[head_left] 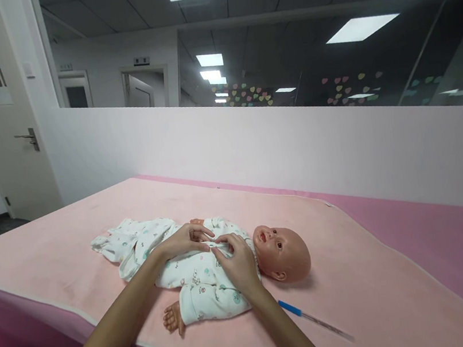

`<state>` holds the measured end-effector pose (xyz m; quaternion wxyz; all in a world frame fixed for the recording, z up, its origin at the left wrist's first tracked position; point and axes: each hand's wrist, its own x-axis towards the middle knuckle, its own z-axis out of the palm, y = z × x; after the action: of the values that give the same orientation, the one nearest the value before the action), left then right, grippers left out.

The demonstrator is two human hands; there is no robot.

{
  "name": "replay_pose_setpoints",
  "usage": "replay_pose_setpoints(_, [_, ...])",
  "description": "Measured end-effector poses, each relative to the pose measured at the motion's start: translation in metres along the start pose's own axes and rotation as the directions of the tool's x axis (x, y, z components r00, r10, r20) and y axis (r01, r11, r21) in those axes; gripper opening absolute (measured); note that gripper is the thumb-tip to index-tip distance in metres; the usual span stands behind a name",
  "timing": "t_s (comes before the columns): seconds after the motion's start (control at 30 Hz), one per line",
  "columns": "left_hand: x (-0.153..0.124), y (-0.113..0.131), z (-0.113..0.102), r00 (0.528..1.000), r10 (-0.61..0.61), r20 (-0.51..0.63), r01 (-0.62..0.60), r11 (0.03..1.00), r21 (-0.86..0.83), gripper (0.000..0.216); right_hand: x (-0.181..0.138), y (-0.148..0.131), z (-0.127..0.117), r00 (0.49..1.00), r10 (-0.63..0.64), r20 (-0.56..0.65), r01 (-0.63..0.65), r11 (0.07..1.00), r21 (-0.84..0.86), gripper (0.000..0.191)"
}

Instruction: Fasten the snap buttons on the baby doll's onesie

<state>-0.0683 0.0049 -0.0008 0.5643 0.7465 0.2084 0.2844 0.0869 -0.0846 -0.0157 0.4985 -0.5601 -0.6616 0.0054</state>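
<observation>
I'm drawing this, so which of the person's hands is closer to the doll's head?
The right hand; the left hand is farther down the doll, towards its legs.

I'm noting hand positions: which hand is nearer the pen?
The right hand. It is at the chest of the doll, up and left of the pen in the picture; the left hand is farther away, toward the doll's belly.

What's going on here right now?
A person has the left hand and right hand at the front of a printed white outfit on a baby doll. Whether they grip it is unclear. The doll lies on its back on a pale pink cover, with a blue-capped pen nearby.
</observation>
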Motion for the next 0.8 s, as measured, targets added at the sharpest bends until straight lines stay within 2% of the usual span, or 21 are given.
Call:
replay_pose_setpoints(0.17, [-0.0012,-0.0007,-0.0009,0.999,-0.026,-0.022,0.024,0.998,-0.065,0.045,0.0003,0.001,-0.0042,0.998,-0.063,0.031,0.062,0.997,0.047,0.008])
replay_pose_setpoints(0.4, [-0.0031,0.0022,-0.0003,0.999,-0.008,0.045,0.013,0.992,-0.125,0.04,0.0001,0.0033,-0.0009,1.0,-0.027,0.016,0.027,1.0,0.01,0.011])
replay_pose_setpoints(0.63, [-0.004,0.0031,-0.0014,0.997,0.003,0.071,-0.001,1.0,-0.03,0.035,-0.0013,0.0034,0.0029,0.998,-0.001,-0.071,0.0,1.0,-0.013,0.006])
replay_pose_setpoints(0.8, [-0.0025,0.0013,-0.002,0.996,0.038,0.084,-0.042,0.998,0.045,0.037,-0.0038,0.0011,0.0018,0.994,-0.105,-0.043,0.1,0.99,-0.098,0.008])
